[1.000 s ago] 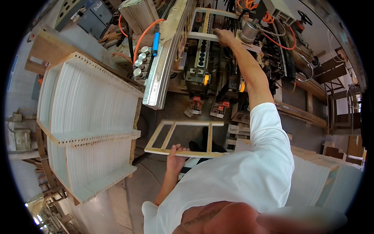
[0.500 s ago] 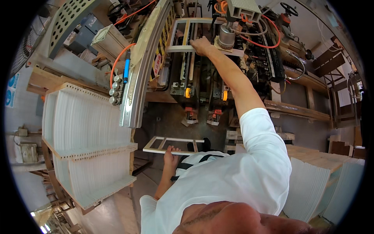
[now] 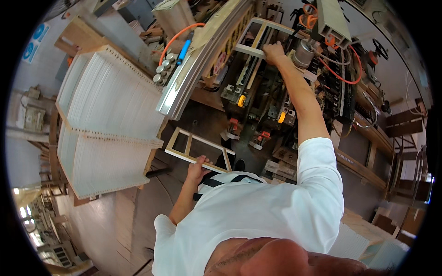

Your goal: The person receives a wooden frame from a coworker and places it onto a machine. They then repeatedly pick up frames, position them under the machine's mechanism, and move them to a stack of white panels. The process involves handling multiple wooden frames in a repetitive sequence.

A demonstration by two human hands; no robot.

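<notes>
My left hand (image 3: 197,168) is closed on the near rail of a light rectangular wooden frame (image 3: 178,155) with crossbars. It holds this frame at waist height, tilted, in front of my body. Stretched far forward, my right hand (image 3: 275,52) has its fingers curled on a second wooden frame (image 3: 250,50), which lies on the machine bed. The fingertips there are partly hidden. Just right of that hand stands a round metal cylinder (image 3: 304,55) of the machine.
A long metal rail (image 3: 179,99) angles along the machine's left side, with a blue air gun (image 3: 184,52) and an orange hose (image 3: 172,40) beside it. Tall stacks of white frames (image 3: 110,96) stand at left, more white stacks (image 3: 345,244) at lower right. Orange-yellow knobs (image 3: 241,100) front the machine.
The head view has swung, shifting the machine rightward in the picture. The frame in my left hand is now more slanted. My right hand stays at the frame on the machine.
</notes>
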